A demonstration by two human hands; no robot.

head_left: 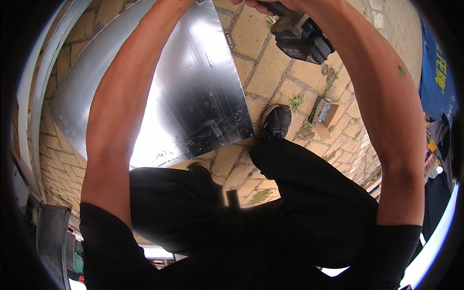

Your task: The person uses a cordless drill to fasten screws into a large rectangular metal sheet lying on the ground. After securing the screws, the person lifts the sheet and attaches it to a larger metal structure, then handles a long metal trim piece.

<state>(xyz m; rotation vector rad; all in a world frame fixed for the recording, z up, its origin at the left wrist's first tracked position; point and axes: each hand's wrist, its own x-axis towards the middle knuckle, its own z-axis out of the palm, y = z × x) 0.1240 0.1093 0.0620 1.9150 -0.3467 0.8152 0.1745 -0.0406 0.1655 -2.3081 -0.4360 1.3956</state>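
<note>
My right hand (259,6) shows only in part at the top edge, its fingers closed round the dark handle of a cordless power tool (286,21). The tool's black battery pack (305,47) points down toward me. Its working end is out of the picture, so its exact kind does not show. My left forearm (126,89) reaches over a shiny metal sheet (205,92) to the top edge. Beyond the wrist the left hand is cut off. The sheet is scuffed, with dark marks near its lower corner, and glare covers part of it.
Yellowish paving bricks (263,72) cover the ground. My dark shoe (277,121) stands beside the sheet's corner. To its right sits a small open cardboard box (330,115) with small bluish pieces inside. A blue banner (437,72) is at far right; a curved pale frame (41,96) at left.
</note>
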